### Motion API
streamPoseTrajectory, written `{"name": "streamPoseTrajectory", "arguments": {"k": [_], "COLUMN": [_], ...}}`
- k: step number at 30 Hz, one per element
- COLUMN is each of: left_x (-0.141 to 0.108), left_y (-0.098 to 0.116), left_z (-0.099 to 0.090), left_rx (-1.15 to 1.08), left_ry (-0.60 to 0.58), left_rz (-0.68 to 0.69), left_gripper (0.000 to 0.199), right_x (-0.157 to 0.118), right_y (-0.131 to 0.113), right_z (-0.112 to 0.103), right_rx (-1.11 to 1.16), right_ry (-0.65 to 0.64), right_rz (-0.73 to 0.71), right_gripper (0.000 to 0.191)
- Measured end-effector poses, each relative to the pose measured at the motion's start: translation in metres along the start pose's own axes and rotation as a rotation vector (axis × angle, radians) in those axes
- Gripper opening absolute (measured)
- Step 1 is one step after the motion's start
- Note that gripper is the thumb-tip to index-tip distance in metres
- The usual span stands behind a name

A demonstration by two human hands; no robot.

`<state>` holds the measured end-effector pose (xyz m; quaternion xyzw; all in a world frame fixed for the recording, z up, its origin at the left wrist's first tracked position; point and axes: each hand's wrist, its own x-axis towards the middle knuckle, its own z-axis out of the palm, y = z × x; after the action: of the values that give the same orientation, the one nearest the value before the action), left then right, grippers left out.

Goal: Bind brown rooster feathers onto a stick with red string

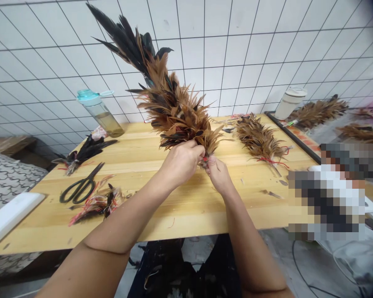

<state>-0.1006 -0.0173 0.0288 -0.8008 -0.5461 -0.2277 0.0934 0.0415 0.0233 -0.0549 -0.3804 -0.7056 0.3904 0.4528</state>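
Both forearms (147,211) are stretched forward over the table (194,207) and angled inward. The red-tied base of the feather bundle (177,107) is grasped by the left hand (186,159), fingers curled, and by the right hand (218,171), thumb forward. The bundle is held above the table, tilted up leftward before the tiled wall (245,54).

Left grip (186,160) and right grip (219,173) low on feather bundle (183,109)
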Motion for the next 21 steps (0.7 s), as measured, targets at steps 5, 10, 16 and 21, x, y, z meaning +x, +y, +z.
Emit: {"name": "streamPoseTrajectory", "arguments": {"k": [5, 10, 16, 21], "left_x": [0.0010, 0.0016, -0.0004, 0.0000], "left_y": [0.0024, 0.0017, 0.0055, 0.0039], "left_z": [-0.0002, 0.0004, 0.0008, 0.0031], "left_rx": [0.027, 0.039, 0.077, -0.020], "left_ry": [0.016, 0.007, 0.018, 0.020], "left_rz": [-0.002, 0.031, 0.025, 0.032], "left_gripper": [0.016, 0.017, 0.014, 0.014], "right_x": [-0.0002, -0.0005, 0.0030, 0.0052], "right_y": [0.0023, 0.0043, 0.0036, 0.0013], "right_z": [0.0014, 0.0014, 0.0033, 0.0031], "right_rx": [0.097, 0.135, -0.025, -0.228], "right_ry": [0.007, 0.009, -0.035, 0.020], "right_rz": [0.015, 0.019, -0.059, -0.015], "right_gripper": [0.057, 0.059, 0.046, 0.038]}}
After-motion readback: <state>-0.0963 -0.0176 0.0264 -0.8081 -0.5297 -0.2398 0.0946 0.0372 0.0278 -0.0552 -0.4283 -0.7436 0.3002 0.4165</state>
